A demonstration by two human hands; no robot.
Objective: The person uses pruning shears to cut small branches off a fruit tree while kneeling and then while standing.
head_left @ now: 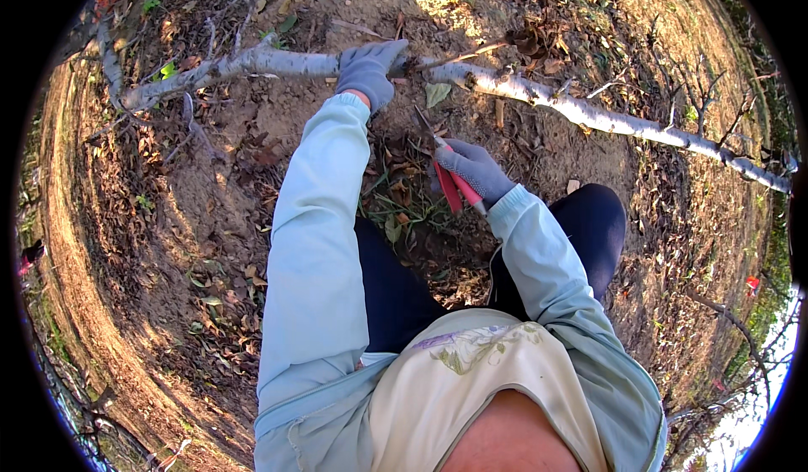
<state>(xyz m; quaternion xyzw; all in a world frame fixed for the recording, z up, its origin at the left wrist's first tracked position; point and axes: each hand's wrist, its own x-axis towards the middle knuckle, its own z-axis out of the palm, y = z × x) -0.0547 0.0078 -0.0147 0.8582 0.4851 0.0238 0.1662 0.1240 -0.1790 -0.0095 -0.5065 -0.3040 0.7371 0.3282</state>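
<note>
Branch [522,90], one, pale-barked and long, lying across the far part of the scene from left to right, just beyond the knees; the stretch under the left hand is hidden. Left hand [368,69], grey-gloved: laid over the branch left of centre, fingers apparently closed around it, fingertips on the far side. Right hand [475,170], grey-gloved: closed on pruning shears [470,192], red-handled, with dark blades angled toward the far left, near the branch but apart from it; whether the blades are parted cannot be told. Condition of work, by judgement: partly done. Short stubs and knots show just right of centre, suggesting side growth already off there, though no cut is seen under way. Outstanding: a forked twig [610,85] on the right length, with darker twigs beyond it toward the right end; further thin twigs on the left length; a brown stick [467,55] just right of the left hand, its attachment unclear. Ground [227,245]: bare soil, dry leaf litter, some green blades between the knees; no cut twig can be identified with certainty among the litter.
</note>
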